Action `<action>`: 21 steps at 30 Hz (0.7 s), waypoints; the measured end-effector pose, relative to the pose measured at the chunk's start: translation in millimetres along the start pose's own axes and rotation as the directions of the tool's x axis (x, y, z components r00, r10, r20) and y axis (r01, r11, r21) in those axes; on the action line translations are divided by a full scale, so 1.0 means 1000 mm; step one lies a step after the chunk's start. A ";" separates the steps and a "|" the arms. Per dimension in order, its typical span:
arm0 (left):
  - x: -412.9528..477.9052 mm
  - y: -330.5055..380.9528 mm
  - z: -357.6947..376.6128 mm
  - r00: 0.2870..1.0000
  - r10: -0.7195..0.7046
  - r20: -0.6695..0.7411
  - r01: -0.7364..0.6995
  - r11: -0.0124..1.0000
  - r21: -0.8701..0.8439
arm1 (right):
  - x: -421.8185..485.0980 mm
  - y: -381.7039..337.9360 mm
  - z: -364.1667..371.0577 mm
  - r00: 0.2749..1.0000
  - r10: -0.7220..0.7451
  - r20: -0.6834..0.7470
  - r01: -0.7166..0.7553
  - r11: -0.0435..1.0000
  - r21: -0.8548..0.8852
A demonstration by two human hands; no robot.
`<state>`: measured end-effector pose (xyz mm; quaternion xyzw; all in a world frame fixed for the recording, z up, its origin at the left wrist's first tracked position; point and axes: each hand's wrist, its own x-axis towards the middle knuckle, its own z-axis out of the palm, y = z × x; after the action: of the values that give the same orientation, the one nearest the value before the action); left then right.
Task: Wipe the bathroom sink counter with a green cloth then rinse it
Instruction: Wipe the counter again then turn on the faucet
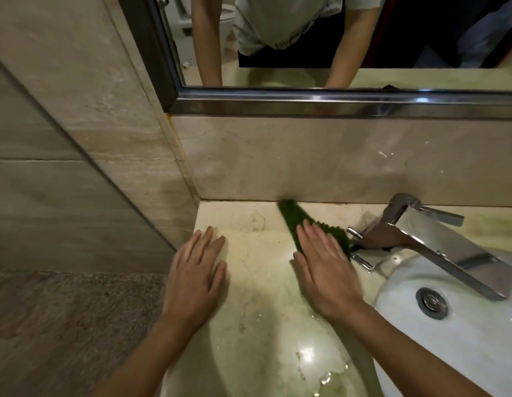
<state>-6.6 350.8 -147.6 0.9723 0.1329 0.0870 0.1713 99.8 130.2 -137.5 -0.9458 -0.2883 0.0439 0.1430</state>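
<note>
— How far along are we?

— Mid-wipe, we'd judge. Water point(320, 371) beads at the near edge of the surface point(254, 262), so that patch is left to do, and the rinse in the sink point(478, 339) is not yet begun.

— And our hands?

— Our left hand point(196, 270) rests flat near the left edge, fingers straight, holding nothing. Our right hand point(323, 270) presses the green cloth point(293, 217) under flat fingers. The cloth reaches the back edge, just beside the faucet point(421, 239).

— The count?

— Two hands, one cloth, one sink, one faucet, one drain point(431, 302), and one mirror point(306, 75) behind.
</note>
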 end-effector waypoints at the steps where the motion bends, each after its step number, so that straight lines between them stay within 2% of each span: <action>1: 0.002 -0.002 0.003 1.000 -0.025 0.003 0.025 0.999 -0.021 | 0.012 -0.005 0.002 0.998 0.054 -0.031 -0.055 0.998 -0.005; 3: 0.005 -0.004 0.009 0.999 -0.052 0.011 0.053 0.998 -0.034 | 0.034 -0.029 0.013 0.997 0.057 -0.054 -0.057 0.998 0.008; 6: 0.002 -0.004 0.010 0.999 -0.052 0.012 0.052 0.998 -0.042 | 0.025 -0.075 0.031 0.989 -0.148 0.023 0.149 0.988 -0.031; 8: 0.002 -0.005 0.007 0.999 -0.049 0.009 0.050 0.997 -0.062 | 0.007 -0.071 0.028 0.977 -0.204 0.058 0.207 0.977 -0.041; 10: 0.004 -0.006 0.005 0.998 -0.057 -0.001 0.057 0.994 -0.096 | -0.002 -0.041 0.017 0.988 -0.147 0.036 0.149 0.987 -0.062; 12: 0.006 -0.006 0.008 0.998 -0.062 -0.010 0.060 0.992 -0.114 | 0.005 -0.012 0.007 0.999 -0.009 -0.037 0.007 0.999 -0.049; 14: 0.006 -0.006 0.011 0.999 -0.049 -0.022 0.046 0.993 -0.110 | 0.025 -0.012 0.009 0.993 0.099 -0.068 -0.103 0.993 -0.053; 15: 0.006 -0.006 0.012 0.999 -0.043 -0.030 0.040 0.993 -0.114 | 0.036 -0.026 0.015 0.992 0.097 -0.080 -0.101 0.994 -0.047; 18: 0.002 -0.007 0.013 0.998 -0.050 -0.039 0.046 0.993 -0.111 | 0.041 -0.076 0.029 0.996 -0.084 -0.009 0.083 0.993 -0.081; 20: 0.003 -0.009 0.009 0.997 -0.060 -0.047 0.055 0.993 -0.100 | 0.022 -0.074 0.026 0.982 -0.187 0.018 0.188 0.977 -0.096; 21: 0.004 -0.009 0.009 0.997 -0.063 -0.051 0.058 0.994 -0.097 | 0.012 -0.061 0.021 0.982 -0.182 0.043 0.185 0.978 -0.093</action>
<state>-2.6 356.9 -158.6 0.9558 0.1625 0.1141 0.2167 73.4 190.8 -139.8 -0.9201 -0.3785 0.0328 0.0958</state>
